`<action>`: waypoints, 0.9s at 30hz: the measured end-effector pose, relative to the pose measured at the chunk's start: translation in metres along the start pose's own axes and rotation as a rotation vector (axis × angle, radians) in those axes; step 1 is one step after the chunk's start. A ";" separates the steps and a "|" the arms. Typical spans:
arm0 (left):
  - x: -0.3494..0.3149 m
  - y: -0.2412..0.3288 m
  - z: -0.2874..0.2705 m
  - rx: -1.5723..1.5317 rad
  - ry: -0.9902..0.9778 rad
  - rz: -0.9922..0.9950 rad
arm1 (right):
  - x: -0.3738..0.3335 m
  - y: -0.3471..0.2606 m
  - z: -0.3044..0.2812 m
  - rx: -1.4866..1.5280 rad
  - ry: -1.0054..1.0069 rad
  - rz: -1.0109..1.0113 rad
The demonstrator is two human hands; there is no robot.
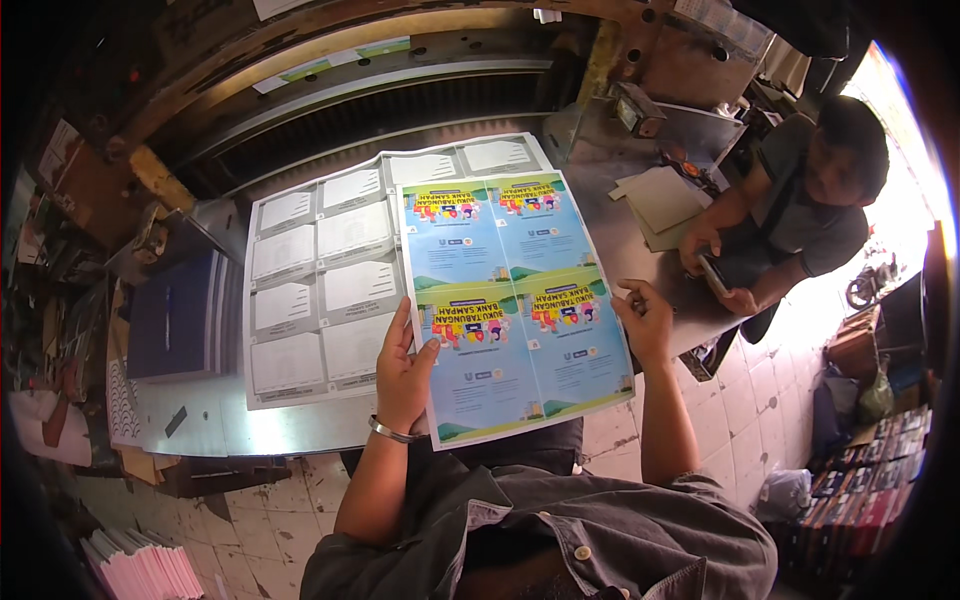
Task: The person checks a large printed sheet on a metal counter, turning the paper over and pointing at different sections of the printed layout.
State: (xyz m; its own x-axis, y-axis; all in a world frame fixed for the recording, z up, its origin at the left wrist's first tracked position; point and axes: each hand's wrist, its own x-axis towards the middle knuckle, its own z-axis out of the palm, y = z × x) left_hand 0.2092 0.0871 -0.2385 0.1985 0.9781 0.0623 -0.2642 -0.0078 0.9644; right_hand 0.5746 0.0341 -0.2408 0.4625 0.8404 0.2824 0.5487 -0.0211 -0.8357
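A colourful printed sheet, blue with green and yellow bands and four-panel artwork, is held up in front of me. Its print reads upside down from my side. My left hand grips its left edge, thumb on top and fingers behind. At the opposite edge my right hand has its fingers curled in against the paper. Beyond and partly beneath it, large grey-and-white printed sheets with rows of boxes lie on the metal table.
A large machine with a dark slot stands behind the table. Dark blue bound stacks lie at the left. To the right, a person sits holding a phone, near some cardboard pieces. Pink-edged paper stacks are on the floor.
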 end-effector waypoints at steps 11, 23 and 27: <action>0.001 -0.005 -0.003 0.009 -0.016 0.009 | -0.001 -0.009 0.001 -0.015 -0.006 0.004; 0.000 -0.004 -0.003 0.020 -0.003 -0.007 | -0.001 -0.012 0.000 -0.082 -0.006 -0.007; 0.001 -0.003 -0.002 0.017 -0.008 -0.012 | -0.002 -0.014 -0.002 -0.087 -0.003 -0.012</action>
State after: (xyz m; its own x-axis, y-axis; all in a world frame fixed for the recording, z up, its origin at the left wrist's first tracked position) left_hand 0.2080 0.0881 -0.2420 0.2088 0.9765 0.0528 -0.2461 0.0002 0.9692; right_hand 0.5671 0.0322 -0.2286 0.4536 0.8423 0.2913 0.6128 -0.0574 -0.7882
